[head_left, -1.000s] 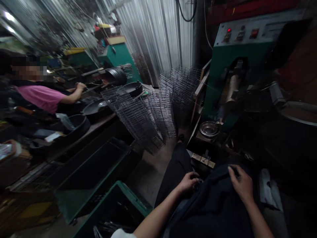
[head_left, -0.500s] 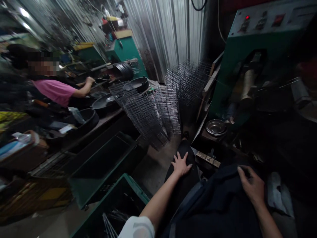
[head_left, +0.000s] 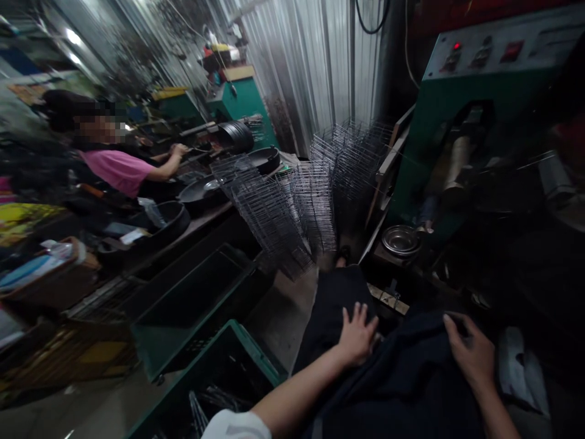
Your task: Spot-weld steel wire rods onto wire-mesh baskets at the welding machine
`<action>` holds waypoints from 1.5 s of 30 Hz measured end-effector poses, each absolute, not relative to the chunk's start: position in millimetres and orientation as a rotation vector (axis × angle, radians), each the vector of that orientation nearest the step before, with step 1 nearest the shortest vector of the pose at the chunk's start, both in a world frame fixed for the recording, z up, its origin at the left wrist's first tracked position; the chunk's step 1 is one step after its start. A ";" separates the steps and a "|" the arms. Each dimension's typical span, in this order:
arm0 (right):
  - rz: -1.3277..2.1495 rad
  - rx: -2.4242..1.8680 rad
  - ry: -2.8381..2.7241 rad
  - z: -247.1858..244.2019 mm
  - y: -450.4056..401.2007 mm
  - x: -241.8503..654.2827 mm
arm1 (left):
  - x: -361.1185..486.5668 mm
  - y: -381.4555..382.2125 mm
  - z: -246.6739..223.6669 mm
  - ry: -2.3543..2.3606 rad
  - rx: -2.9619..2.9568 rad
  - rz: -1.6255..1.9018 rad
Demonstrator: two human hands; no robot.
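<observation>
We have our left hand (head_left: 359, 335), fingers wide, on the dark cloth (head_left: 411, 378) at five o'clock, seemingly to steady its folds; our right hand (head_left: 473, 353) curls against it, pinch or loose touch, we cannot tell

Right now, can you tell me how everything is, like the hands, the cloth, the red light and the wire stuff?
Left hand: open, fingers spread, on the cloth
Right hand: fingers bent, at the cloth; grip unclear
Cloth: dark, rumpled
Red light: lit
Wire grids: bunched, leaning
Dishes: stacked
Near crate: upright, thin metal pieces inside
</observation>
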State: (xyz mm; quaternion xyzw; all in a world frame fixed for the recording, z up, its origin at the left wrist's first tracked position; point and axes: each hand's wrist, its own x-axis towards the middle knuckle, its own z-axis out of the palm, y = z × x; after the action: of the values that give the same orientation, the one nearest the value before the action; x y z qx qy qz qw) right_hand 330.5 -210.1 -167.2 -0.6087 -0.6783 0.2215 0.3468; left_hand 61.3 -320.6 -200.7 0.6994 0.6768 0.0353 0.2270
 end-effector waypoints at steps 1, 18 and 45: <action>0.560 -1.599 -1.757 -167.7 -210.5 333.7 | 73.0 -325.4 -203.1 1.730 1.991 0.064; 0.481 -1.644 -1.749 -167.5 -213.6 342.3 | 38.9 -271.5 -186.3 2.025 1.741 0.307; 0.550 -1.665 -1.725 -169.1 -211.6 339.7 | -25.7 -280.6 -188.8 2.313 1.633 0.364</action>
State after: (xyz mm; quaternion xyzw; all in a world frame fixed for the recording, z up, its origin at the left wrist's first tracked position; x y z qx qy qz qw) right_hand 339.7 -211.6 -169.1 -0.6379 -0.6609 0.2107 0.3345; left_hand -25.7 -280.6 -188.8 0.5663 0.8019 0.1261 0.1430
